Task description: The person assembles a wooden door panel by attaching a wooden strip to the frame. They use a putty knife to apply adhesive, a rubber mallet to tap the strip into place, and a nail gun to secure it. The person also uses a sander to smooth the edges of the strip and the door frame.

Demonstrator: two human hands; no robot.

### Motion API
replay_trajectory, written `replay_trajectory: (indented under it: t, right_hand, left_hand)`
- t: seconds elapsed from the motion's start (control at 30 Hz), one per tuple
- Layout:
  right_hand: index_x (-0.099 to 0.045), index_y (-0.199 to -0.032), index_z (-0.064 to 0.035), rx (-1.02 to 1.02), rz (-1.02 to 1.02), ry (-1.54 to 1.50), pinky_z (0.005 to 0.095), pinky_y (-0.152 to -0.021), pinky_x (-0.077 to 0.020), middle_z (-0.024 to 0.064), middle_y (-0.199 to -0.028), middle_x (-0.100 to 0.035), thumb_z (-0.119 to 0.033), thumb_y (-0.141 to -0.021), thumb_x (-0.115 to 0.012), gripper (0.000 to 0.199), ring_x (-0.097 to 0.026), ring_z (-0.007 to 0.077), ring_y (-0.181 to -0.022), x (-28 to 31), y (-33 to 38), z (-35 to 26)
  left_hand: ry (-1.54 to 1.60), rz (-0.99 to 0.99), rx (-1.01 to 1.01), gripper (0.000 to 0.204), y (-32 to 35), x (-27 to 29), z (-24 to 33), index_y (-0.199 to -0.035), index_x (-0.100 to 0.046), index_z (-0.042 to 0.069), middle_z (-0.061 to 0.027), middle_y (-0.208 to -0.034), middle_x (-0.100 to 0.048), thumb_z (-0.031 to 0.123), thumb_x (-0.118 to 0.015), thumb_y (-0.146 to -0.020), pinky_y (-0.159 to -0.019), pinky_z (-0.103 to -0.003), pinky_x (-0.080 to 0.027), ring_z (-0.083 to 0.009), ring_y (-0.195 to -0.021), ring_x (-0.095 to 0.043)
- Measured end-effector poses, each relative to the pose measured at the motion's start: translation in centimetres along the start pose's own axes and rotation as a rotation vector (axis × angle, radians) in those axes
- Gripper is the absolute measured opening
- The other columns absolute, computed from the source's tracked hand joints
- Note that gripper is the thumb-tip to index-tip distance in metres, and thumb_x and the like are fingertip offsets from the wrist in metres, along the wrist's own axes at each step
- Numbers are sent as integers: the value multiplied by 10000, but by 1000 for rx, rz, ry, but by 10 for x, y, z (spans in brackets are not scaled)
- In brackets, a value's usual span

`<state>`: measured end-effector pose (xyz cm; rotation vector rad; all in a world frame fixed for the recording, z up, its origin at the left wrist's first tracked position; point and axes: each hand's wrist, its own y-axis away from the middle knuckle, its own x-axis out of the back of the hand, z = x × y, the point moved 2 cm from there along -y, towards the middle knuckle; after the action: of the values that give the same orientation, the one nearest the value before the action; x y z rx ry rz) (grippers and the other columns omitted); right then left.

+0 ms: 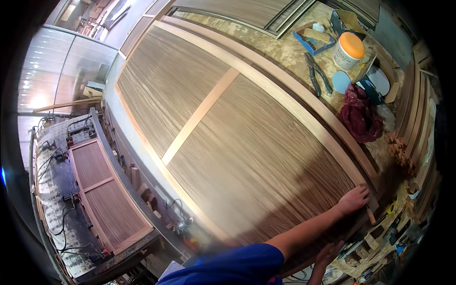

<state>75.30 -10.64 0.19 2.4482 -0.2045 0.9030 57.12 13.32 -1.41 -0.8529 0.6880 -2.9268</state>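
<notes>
A large wood-grain panel door (266,137) with a pale wooden frame lies flat in front of me. A crossbar (199,116) divides it. My left hand (354,199) reaches across to its near right corner, fingers curled over the end of the frame's long side rail (304,118). A short wooden piece (371,216) pokes out just below that hand; whether I hold it, I cannot tell. Lower down, beside the door's near end, my right hand (327,254) is partly in shadow. Its fingers are apart, with nothing visible in them.
Pliers (317,74), an orange-lidded tub (349,51), a blue tray (313,40) and a dark red cloth (361,114) lie on the bench beyond the door. Wooden strips (418,104) are stacked at right. A smaller panel door (109,190) sits in a clamping machine at left.
</notes>
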Motion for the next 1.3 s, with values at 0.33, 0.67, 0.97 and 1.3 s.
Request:
replay_trajectory:
  t: [0.33, 0.67, 0.97, 1.3]
  right_hand:
    - [-362, -1556, 66, -31, 37, 41, 425, -1154, -403, 237, -1555, -477, -335, -1078, -546, 651, -506, 338, -1385, -25, 8, -18]
    - [-371, -1243, -15, 101, -30, 587, 454, -851, -550, 241, -1268, -465, -88, -716, -857, 720, -605, 416, -1121, -11, 20, -128]
    - [-433, -1135, -5, 157, -157, 572, 482, -869, -546, 245, -1192, -527, -91, -771, -825, 542, -638, 442, -1040, -2, 21, -125]
    - [-462, -1428, 10, 367, 83, 60, 456, -798, -546, 238, -1185, -572, -143, -964, -654, 525, -631, 450, -941, 8, 33, -86]
  left_hand:
    - [406, -275, 424, 220, -12, 27, 5, -1084, -698, 89, -167, -1216, -636, 242, -597, -963, -1047, -488, -501, -359, -1187, -602]
    - [-103, -215, -10, 229, -22, 36, 10, -1023, -709, 122, -106, -1102, -633, 61, -718, -803, -859, -472, -516, -357, -1038, -605]
    - [-152, -213, -31, 207, -22, 37, 23, -1017, -727, 118, -97, -1052, -660, 94, -801, -826, -858, -455, -514, -336, -1007, -615]
    - [-221, -215, -19, 193, -20, 34, 16, -997, -734, 122, -83, -1046, -668, 94, -815, -824, -862, -433, -520, -319, -1010, -624]
